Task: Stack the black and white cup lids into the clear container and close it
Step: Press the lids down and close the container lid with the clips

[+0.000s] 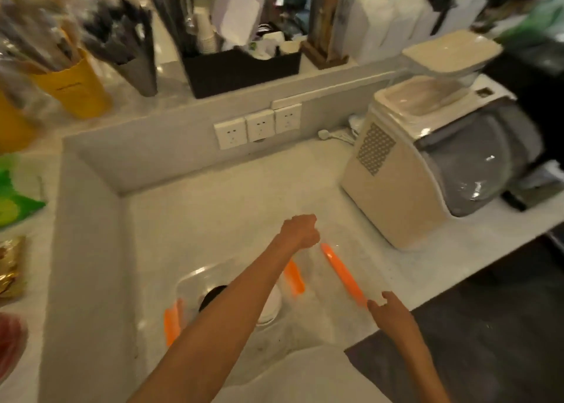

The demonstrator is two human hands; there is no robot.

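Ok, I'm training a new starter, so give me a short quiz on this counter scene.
1. True or false: the beige countertop machine stands left of the clear plastic container.
2. Its clips are: A green, B orange, C blue?
3. Fill in: the black round cup lid and white round cup lid lie ___ the container.
Key: 1 false; 2 B; 3 inside.

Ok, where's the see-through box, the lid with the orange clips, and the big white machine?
clear container (195, 283): head view, on its near-left clear rim.
container lid (341, 273): head view, on its orange clip.
white machine (393, 195): head view, on its cream side panel.
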